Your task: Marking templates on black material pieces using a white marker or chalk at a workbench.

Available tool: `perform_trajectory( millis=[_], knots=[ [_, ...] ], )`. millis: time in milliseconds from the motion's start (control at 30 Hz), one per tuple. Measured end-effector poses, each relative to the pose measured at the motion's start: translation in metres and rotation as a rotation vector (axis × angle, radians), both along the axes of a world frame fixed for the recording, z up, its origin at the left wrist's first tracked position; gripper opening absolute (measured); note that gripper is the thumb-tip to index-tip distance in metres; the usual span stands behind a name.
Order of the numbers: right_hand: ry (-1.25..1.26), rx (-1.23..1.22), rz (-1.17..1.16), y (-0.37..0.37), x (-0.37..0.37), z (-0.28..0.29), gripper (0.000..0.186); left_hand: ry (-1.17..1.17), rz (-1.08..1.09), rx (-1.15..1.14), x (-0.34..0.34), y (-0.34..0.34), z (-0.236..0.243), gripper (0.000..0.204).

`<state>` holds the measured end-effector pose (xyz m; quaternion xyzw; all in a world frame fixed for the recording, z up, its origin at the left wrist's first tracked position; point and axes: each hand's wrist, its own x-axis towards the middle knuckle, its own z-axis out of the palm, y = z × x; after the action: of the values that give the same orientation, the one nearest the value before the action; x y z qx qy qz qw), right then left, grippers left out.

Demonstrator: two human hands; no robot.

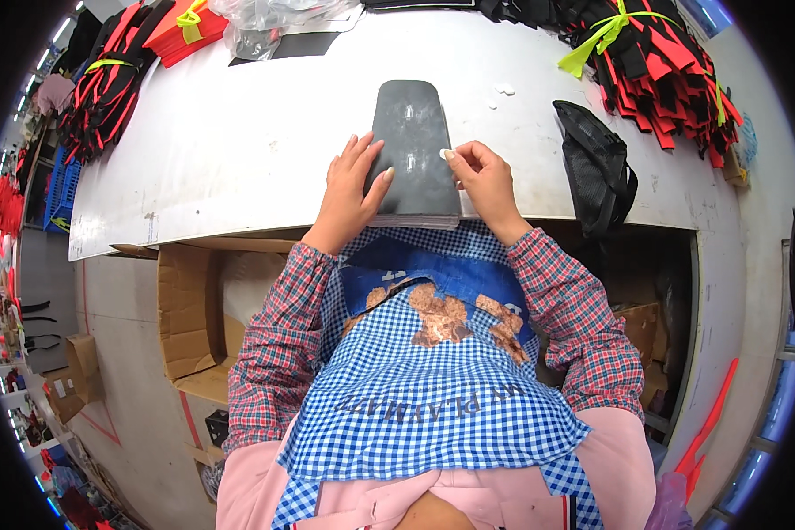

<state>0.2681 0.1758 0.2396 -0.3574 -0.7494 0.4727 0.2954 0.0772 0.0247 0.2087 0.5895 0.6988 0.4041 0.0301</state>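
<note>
A dark grey tapered panel (412, 146) is lying flat on the white worktable (238, 150), its wide end sitting at the table's near edge, at about 12 o'clock from the person's chest. The left hand (349, 190) is resting on the panel's left edge at 9 o'clock, fingers spread and pressing down flat, not clenched around anything. The right hand (483, 181) is sitting at the panel's 3 o'clock edge, thumb and forefinger pinching a small white dot-like piece (444, 154) against that edge. A black mesh bag (596, 168) is lying at 3 o'clock, near the right hand. Bundles of red and black pieces (671, 71) tied with yellow-green ribbon are piling at 1 o'clock, and a similar bundle (106, 84) at 10 o'clock.
</note>
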Motion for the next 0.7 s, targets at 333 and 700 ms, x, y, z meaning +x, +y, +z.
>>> perform_trajectory(
  millis=[333, 700],
  knots=[
    [-0.141, -0.160, 0.171, 0.012, -0.035, 0.010, 0.021, 0.154, 0.005, -0.185, 0.005, 0.022, -0.008, 0.045],
    [-0.471, 0.013, 0.222, 0.025, -0.063, 0.010, 0.027, 0.132, 0.025, -0.172, 0.006, 0.021, -0.007, 0.045]
  ],
)
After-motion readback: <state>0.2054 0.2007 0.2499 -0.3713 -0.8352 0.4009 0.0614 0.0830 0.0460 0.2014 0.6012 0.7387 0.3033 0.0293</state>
